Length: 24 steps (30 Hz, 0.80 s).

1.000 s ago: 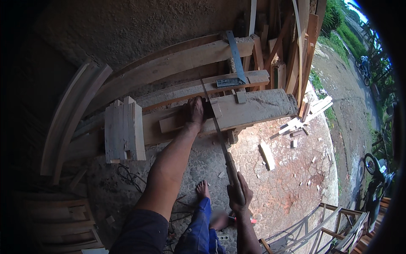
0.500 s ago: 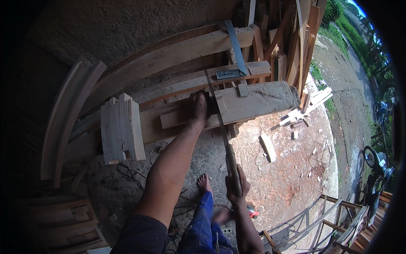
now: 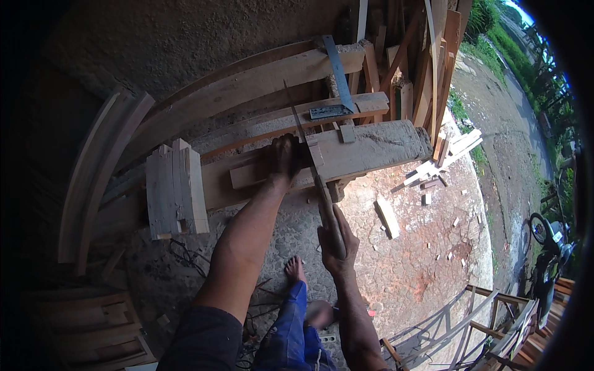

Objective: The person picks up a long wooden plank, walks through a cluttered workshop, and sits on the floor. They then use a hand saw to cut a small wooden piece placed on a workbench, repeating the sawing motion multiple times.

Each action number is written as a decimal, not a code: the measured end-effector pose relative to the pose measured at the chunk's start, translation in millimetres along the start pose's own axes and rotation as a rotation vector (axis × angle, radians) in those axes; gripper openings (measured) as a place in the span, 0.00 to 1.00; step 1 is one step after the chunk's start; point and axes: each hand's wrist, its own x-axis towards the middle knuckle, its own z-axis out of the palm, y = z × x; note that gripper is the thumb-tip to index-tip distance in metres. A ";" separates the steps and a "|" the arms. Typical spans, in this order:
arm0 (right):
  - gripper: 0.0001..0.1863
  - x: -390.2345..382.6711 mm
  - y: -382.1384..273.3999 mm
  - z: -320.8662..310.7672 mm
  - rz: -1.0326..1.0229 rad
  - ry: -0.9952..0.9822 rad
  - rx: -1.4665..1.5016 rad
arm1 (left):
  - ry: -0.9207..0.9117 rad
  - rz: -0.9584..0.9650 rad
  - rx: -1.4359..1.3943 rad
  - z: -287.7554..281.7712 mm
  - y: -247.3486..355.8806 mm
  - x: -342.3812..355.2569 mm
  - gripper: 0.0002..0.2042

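Observation:
My right hand (image 3: 340, 244) is wrapped round the handle of a handsaw (image 3: 303, 132). Its long thin blade points away from me and lies across a short wooden piece (image 3: 247, 177) on a thick plank (image 3: 383, 145). Just left of the blade, my left hand (image 3: 284, 157) is closed over the short piece, pressing it on the plank; its fingertips are partly in shadow. A try square (image 3: 337, 74) with a blue-grey blade rests across the boards beyond the saw. A small wood block (image 3: 347, 133) sits on the plank to the right of the blade.
Bundled short boards (image 3: 176, 191) stand at the plank's left. Longer boards (image 3: 105, 179) lean farther left, and upright timber (image 3: 427, 80) fills the back right. Offcuts (image 3: 387, 217) are scattered over the floor. A motorcycle (image 3: 550, 253) is parked at far right.
My right hand has pushed the saw forward, away from me, so more blade reaches past the plank and the handle is nearer the wood. My left hand keeps its hold.

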 end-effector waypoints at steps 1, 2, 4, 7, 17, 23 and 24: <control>0.31 -0.6 -0.8 -0.1 -0.023 0.015 -0.006 | 0.042 0.002 -0.009 -0.2 -2.7 -4.9 0.05; 0.30 -1.3 -1.3 -1.2 -0.045 0.033 -0.013 | 0.065 0.002 0.016 3.9 -9.7 -6.5 0.04; 0.33 -67.1 15.2 -24.8 -0.012 -0.012 -0.133 | 0.122 -0.008 0.064 12.2 -27.3 -5.7 0.03; 0.33 -187.6 34.9 -83.6 -0.067 -0.009 -0.218 | 0.084 -0.054 0.125 16.3 -25.6 -3.1 0.08; 0.31 -21.6 10.2 -23.6 -0.013 0.006 -0.028 | 0.086 -0.016 0.043 15.3 -15.6 4.9 0.06; 0.34 -135.3 33.3 -59.8 0.010 -0.010 -0.176 | 0.083 -0.075 0.158 22.8 -31.4 9.8 0.04; 0.33 -157.8 34.7 -72.3 -0.041 -0.035 -0.272 | 0.088 -0.077 0.137 21.0 -28.4 6.1 0.05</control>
